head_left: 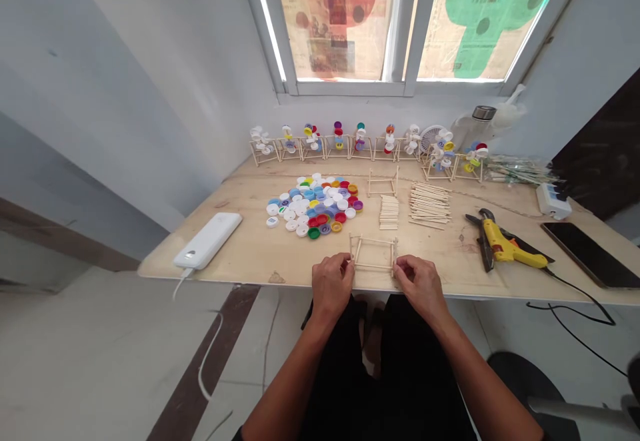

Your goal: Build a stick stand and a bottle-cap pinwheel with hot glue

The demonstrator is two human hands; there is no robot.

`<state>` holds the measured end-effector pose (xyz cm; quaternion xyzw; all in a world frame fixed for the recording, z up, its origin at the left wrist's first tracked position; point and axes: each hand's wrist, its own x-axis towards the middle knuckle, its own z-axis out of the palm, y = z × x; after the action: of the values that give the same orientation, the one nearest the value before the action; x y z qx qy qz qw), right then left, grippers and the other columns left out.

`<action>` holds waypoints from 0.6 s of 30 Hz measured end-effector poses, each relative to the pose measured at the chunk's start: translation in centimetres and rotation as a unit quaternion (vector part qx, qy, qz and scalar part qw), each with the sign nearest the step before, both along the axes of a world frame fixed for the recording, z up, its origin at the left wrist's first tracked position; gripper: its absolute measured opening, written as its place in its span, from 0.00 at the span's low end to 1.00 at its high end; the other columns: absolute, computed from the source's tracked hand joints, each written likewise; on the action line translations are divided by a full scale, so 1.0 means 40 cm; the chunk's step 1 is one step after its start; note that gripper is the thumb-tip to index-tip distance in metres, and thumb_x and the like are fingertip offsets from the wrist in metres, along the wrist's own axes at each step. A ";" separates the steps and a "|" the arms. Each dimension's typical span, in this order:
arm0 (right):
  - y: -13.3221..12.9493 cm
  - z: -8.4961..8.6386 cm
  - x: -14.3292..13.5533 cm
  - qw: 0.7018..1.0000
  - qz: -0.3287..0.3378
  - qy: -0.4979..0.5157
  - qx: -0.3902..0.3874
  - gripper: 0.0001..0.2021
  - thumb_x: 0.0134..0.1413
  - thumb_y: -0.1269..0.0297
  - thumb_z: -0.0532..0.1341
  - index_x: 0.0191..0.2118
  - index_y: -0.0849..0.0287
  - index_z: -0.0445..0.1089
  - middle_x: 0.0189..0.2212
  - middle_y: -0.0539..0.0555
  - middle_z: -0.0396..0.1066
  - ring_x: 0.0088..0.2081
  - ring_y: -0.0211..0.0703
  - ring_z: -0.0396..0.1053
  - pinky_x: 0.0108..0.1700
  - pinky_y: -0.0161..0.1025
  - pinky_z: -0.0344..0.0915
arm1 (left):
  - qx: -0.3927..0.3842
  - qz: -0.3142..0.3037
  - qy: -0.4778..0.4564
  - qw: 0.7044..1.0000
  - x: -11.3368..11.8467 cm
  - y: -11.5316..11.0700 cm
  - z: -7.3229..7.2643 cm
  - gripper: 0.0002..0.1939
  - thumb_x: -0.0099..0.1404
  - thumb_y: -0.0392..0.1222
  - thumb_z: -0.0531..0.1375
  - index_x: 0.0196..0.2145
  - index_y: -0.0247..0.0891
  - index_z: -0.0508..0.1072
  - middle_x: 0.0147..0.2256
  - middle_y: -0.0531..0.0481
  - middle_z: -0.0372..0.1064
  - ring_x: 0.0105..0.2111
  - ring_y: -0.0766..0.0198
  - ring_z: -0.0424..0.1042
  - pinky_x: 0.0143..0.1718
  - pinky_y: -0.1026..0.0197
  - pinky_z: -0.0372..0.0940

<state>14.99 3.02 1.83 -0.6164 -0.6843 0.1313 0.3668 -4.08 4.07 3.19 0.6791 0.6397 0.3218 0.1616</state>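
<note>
Near the table's front edge stands a small frame of thin wooden sticks [375, 267]. My left hand [332, 282] pinches its left side between thumb and fingers. At the frame's right side, my right hand [420, 284] grips it the same way. Beyond it lie a bundle of short sticks [389, 212] and a pile of longer sticks [430, 205]. A second stick frame [383, 182] sits just behind the short sticks. To the left spreads a heap of coloured bottle caps [315, 206].
A yellow glue gun [510, 246] with a trailing cord and a black phone [595, 253] lie at the right. A white power bank [208, 240] is at the left. Along the wall stand several stick frames carrying bottle-cap wheels [339, 138], a small fan [432, 138] and a bottle [481, 128].
</note>
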 end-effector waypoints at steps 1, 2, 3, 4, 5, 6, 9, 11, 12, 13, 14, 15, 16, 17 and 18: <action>0.000 0.000 0.000 1.000 0.001 0.000 0.000 0.09 0.52 0.60 0.55 0.29 0.58 0.70 0.25 0.52 0.74 0.28 0.41 0.70 0.40 0.42 0.62 | -0.001 0.001 0.006 1.000 0.000 -0.001 0.001 0.08 0.62 0.38 0.54 0.35 0.38 0.73 0.30 0.49 0.74 0.33 0.60 0.70 0.37 0.57 0.59; 0.000 0.000 0.000 1.000 0.001 0.000 -0.001 0.09 0.53 0.60 0.55 0.29 0.58 0.70 0.25 0.52 0.74 0.28 0.41 0.70 0.40 0.42 0.61 | -0.002 0.002 0.012 1.000 0.001 -0.001 0.001 0.08 0.62 0.38 0.54 0.35 0.38 0.73 0.29 0.49 0.74 0.33 0.59 0.70 0.37 0.57 0.59; 0.001 0.000 0.001 1.000 0.002 0.000 -0.001 0.10 0.53 0.60 0.55 0.29 0.58 0.70 0.25 0.52 0.74 0.28 0.41 0.70 0.39 0.42 0.61 | -0.002 0.002 0.017 1.000 0.001 -0.001 0.001 0.08 0.62 0.38 0.54 0.35 0.39 0.73 0.29 0.49 0.74 0.33 0.59 0.70 0.37 0.57 0.58; 0.001 0.000 0.001 1.000 0.003 -0.001 -0.001 0.10 0.53 0.60 0.55 0.29 0.58 0.70 0.25 0.52 0.74 0.27 0.42 0.70 0.39 0.41 0.61 | -0.002 0.002 0.021 1.000 0.002 -0.001 0.002 0.08 0.62 0.38 0.54 0.35 0.39 0.73 0.29 0.50 0.73 0.33 0.60 0.70 0.37 0.57 0.58; 0.001 0.000 0.002 1.000 0.003 -0.002 0.000 0.09 0.53 0.60 0.55 0.29 0.58 0.70 0.25 0.52 0.74 0.27 0.42 0.70 0.39 0.41 0.61 | -0.001 0.002 0.024 1.000 0.002 -0.001 0.002 0.08 0.62 0.37 0.54 0.35 0.39 0.73 0.29 0.50 0.73 0.32 0.60 0.70 0.37 0.57 0.58; 0.002 0.000 0.002 1.000 0.004 -0.004 0.002 0.09 0.52 0.60 0.55 0.29 0.58 0.70 0.25 0.52 0.74 0.27 0.42 0.70 0.38 0.41 0.61 | 0.000 0.002 0.026 1.000 0.003 -0.001 0.002 0.08 0.62 0.37 0.54 0.34 0.39 0.73 0.29 0.50 0.73 0.32 0.60 0.70 0.37 0.58 0.57; 0.003 0.000 0.005 1.000 0.009 -0.004 0.004 0.10 0.52 0.60 0.55 0.28 0.58 0.69 0.24 0.52 0.74 0.27 0.41 0.70 0.37 0.40 0.62 | 0.002 0.004 0.034 0.999 0.004 -0.002 0.001 0.07 0.62 0.37 0.54 0.34 0.39 0.73 0.29 0.50 0.73 0.32 0.61 0.69 0.37 0.58 0.56; 0.005 -0.002 0.007 1.000 0.012 -0.005 0.002 0.10 0.52 0.60 0.55 0.28 0.57 0.69 0.25 0.52 0.74 0.26 0.41 0.70 0.37 0.40 0.62 | 0.001 0.006 0.038 0.999 0.005 -0.002 0.001 0.07 0.62 0.37 0.54 0.35 0.39 0.72 0.29 0.50 0.73 0.32 0.61 0.69 0.37 0.58 0.56; 0.005 -0.002 0.008 1.000 0.014 -0.005 0.001 0.09 0.52 0.60 0.55 0.28 0.57 0.69 0.25 0.52 0.74 0.26 0.41 0.70 0.37 0.40 0.62 | 0.000 0.006 0.041 0.999 0.005 -0.001 0.000 0.07 0.62 0.36 0.54 0.35 0.39 0.72 0.29 0.50 0.73 0.32 0.61 0.69 0.37 0.58 0.56; 0.006 -0.003 0.008 1.000 0.015 -0.006 0.001 0.09 0.52 0.60 0.55 0.28 0.57 0.69 0.25 0.52 0.74 0.26 0.41 0.70 0.37 0.40 0.62 | -0.001 0.006 0.043 0.999 0.006 -0.001 0.000 0.07 0.62 0.36 0.54 0.35 0.39 0.72 0.29 0.50 0.73 0.32 0.61 0.69 0.37 0.58 0.56; 0.007 -0.004 0.009 1.000 0.017 -0.008 0.002 0.09 0.52 0.60 0.55 0.28 0.57 0.69 0.25 0.52 0.74 0.26 0.41 0.70 0.36 0.39 0.62 | -0.001 0.007 0.045 0.999 0.006 -0.001 0.000 0.07 0.62 0.36 0.54 0.35 0.39 0.72 0.29 0.50 0.73 0.32 0.61 0.69 0.37 0.58 0.56; 0.007 -0.005 0.009 1.000 0.018 -0.010 0.004 0.09 0.52 0.60 0.55 0.28 0.57 0.69 0.25 0.52 0.74 0.26 0.41 0.70 0.36 0.39 0.62 | -0.002 0.008 0.047 0.999 0.007 0.000 -0.001 0.07 0.62 0.36 0.54 0.35 0.39 0.72 0.29 0.50 0.73 0.32 0.61 0.69 0.36 0.58 0.56; 0.007 -0.005 0.010 1.000 0.020 -0.012 0.007 0.09 0.52 0.60 0.55 0.28 0.57 0.69 0.24 0.52 0.74 0.26 0.41 0.70 0.35 0.39 0.62 | -0.002 0.008 0.049 0.999 0.007 0.000 -0.001 0.07 0.62 0.36 0.54 0.34 0.39 0.72 0.30 0.50 0.73 0.32 0.61 0.69 0.36 0.58 0.55; 0.007 -0.005 0.010 1.000 0.021 -0.015 0.009 0.09 0.52 0.60 0.55 0.28 0.57 0.69 0.24 0.52 0.74 0.26 0.41 0.70 0.35 0.39 0.62 | -0.002 0.009 0.050 0.999 0.008 0.000 -0.002 0.07 0.62 0.37 0.54 0.34 0.39 0.72 0.29 0.50 0.73 0.32 0.61 0.69 0.36 0.58 0.55; 0.007 -0.005 0.009 1.000 0.021 -0.016 0.012 0.09 0.52 0.60 0.55 0.28 0.57 0.69 0.24 0.52 0.74 0.26 0.41 0.70 0.35 0.39 0.62 | -0.002 0.009 0.051 0.999 0.008 0.001 -0.002 0.07 0.62 0.37 0.54 0.34 0.39 0.72 0.29 0.50 0.73 0.32 0.61 0.69 0.36 0.58 0.55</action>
<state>15.37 3.31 1.64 -0.5994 -0.7047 0.1209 0.3599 -3.76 4.10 3.11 0.6885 0.6539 0.2869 0.1267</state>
